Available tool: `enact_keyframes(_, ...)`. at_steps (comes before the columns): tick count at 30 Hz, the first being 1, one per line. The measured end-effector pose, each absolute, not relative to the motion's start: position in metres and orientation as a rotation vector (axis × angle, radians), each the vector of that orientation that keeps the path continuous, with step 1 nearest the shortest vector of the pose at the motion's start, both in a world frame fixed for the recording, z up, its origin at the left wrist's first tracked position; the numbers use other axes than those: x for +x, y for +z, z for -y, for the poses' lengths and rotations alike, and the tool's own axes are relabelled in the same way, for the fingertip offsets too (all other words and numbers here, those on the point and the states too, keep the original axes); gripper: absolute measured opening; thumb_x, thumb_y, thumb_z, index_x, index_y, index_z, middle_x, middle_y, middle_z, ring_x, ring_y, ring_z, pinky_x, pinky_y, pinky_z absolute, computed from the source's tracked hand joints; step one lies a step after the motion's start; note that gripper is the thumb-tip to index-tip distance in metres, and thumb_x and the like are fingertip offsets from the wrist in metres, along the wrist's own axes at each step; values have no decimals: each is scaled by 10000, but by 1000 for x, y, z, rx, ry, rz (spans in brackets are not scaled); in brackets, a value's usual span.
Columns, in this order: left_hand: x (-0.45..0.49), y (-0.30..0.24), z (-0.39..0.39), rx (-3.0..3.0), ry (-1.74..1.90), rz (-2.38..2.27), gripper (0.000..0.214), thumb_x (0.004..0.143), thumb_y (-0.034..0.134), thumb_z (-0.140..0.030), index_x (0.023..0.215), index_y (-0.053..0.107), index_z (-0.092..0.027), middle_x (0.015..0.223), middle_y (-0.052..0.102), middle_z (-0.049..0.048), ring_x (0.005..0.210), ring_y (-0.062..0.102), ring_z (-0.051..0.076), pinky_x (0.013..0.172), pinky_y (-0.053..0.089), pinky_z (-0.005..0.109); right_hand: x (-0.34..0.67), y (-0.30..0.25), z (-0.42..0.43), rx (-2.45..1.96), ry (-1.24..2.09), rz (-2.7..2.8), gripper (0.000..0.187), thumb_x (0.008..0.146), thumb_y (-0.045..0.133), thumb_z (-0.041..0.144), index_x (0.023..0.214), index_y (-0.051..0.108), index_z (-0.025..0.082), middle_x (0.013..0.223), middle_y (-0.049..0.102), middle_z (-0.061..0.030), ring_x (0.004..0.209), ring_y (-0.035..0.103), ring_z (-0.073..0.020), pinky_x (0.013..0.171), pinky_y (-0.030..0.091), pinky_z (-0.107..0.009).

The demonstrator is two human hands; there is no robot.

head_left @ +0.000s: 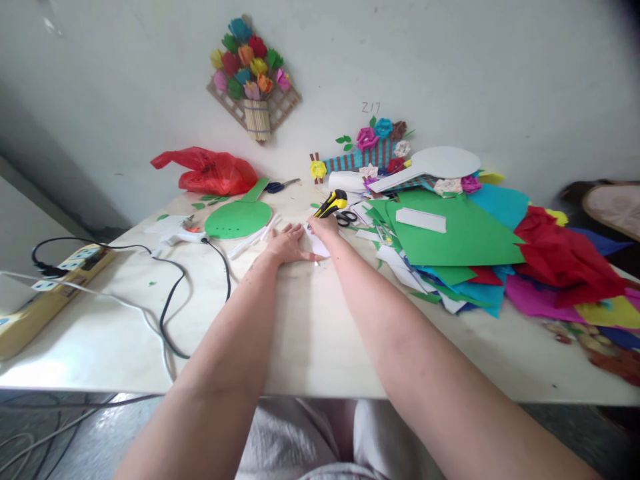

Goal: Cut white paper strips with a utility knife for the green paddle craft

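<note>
Here, on the pale table (310,347), a person's two hands are close together, so I'll call them the middle of the clock, with 12 at the wall (150,80). The right hand (325,228) has its fingers curled around the knife (331,203), and the yellow and black handle sticks up toward between 1 and 2 o'clock. I can't see the blade from here. The left hand (286,243) lies flat, fingers spread wide, with its thumb poking out toward 3 o'clock. It grips nothing; it seems to press down at the white paper (318,248), which lies between the hands, partly hidden by the right one. The paper looks thin and light, so I think it would slide or bend if nobody pressed it. Best to keep it down with flat fingers near its edge, well away from the blade. The knife looks light and hard, not a bendy thing. The handle is the spot to hold, because the blade must be sharp and might snap if it is pushed sideways. Black scissors (347,218) lie just beside the right hand, at 2 o'clock, and a green disc (238,221) is near the left hand, between 9 and 10.
</note>
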State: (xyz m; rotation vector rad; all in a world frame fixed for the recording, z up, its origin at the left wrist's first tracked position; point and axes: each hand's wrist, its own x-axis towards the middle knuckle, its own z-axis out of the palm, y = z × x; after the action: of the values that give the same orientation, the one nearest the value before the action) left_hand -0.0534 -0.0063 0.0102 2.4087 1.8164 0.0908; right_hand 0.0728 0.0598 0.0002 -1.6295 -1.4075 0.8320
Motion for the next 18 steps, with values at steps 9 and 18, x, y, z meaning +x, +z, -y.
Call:
enact_keyframes(9,-53,10,6,2407,96,-1815,1111,666,580,-849,1565,285,-266,1646,237,101,1506,172,390,1170,99,667,72,-4,-62,-1617,847,1386,71,711,564,259,733,602,203,761,690,-68,876,700,-245,761,560,-329)
enact_keyframes(18,-53,11,8,2405,91,-1813,1094,674,572,-846,1563,285,-277,1647,229,101,1510,170,371,1181,84,637,74,-1,-56,-1587,874,1356,65,705,573,244,736,606,197,776,706,-73,827,701,-235,743,558,-318)
